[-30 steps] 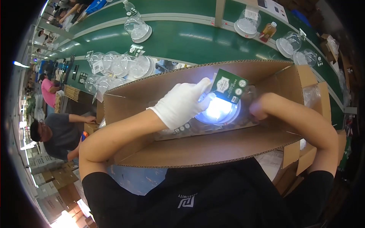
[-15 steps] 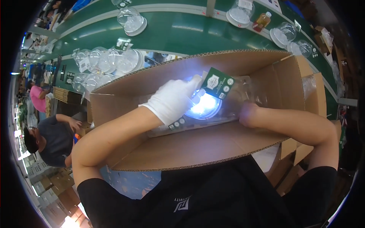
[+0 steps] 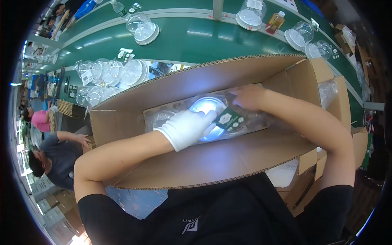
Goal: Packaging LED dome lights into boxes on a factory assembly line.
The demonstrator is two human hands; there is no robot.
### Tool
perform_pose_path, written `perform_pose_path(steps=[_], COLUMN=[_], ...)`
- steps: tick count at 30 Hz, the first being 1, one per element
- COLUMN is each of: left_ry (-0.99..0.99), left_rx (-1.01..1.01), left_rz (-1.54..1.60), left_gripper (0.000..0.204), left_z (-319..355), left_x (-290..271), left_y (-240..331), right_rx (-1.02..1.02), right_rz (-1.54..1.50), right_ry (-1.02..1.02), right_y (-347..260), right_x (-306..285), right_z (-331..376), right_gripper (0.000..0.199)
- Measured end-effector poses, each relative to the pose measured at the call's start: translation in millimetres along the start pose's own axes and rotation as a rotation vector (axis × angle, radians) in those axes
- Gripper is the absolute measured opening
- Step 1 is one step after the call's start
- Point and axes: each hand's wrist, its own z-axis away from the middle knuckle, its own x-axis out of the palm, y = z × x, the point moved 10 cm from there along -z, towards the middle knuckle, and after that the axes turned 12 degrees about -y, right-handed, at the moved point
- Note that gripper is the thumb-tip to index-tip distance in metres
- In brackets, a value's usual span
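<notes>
In the head view, a long cardboard box (image 3: pixel 208 163) stands open in front of the person, and inside it, near the middle, is a round lamp (image 3: pixel 207 105), which shines bluish white. The left hand (image 3: pixel 187 127) wears a white glove, and its grip is closed over this lamp, pinching it from above. A green card (image 3: pixel 230 119) is just beside the fingers. The right hand (image 3: pixel 250 98) is also in the box, to the right of the lamp and above clear plastic packaging (image 3: pixel 161 118); whether its grip is spread or pressed together, I cannot tell. Behind the box, the green desk (image 3: pixel 196 43) carries clear domes (image 3: pixel 132 72) and a bottle (image 3: pixel 275 23) with amber liquid.
</notes>
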Motion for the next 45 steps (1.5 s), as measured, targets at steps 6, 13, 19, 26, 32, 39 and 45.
perform_pose_path(steps=[6,13,19,26,32,39,45], left_ry=[-0.023,0.118,0.069,-0.082,-0.083,-0.045,-0.086], left_rx=[0.149,0.235,0.078,-0.031,-0.096,-0.156,-0.122], left_rz=[-0.081,-0.209,-0.183,-0.109,-0.111,-0.008,-0.140], left_gripper=[0.029,0.019,0.024,0.028,0.029,0.026,0.031], left_z=[-7.0,-7.0,-22.2,-22.3,-25.0,-16.8,-25.3], left_x=[22.3,13.5,12.6,4.7,7.9,20.8,31.8], left_y=[24.7,44.1,21.4,-6.6,-6.6,-30.3,-10.1], right_rx=[0.237,0.118,-0.054,0.046,0.061,0.159,0.136], right_rz=[-0.083,0.034,-0.174,-0.154,-0.199,-0.206,-0.220], right_ry=[0.120,0.072,0.099,-0.115,0.129,0.055,0.074], right_y=[36.3,35.4,15.8,2.4,5.0,10.4,9.2], right_x=[-4.9,0.0,-38.5,-60.6,-70.3,-60.5,-59.6], right_z=[-38.8,-40.1,-5.0,48.2,103.1,101.0,96.9], right_gripper=[0.044,0.058,0.076,0.059,0.054,0.051,0.049])
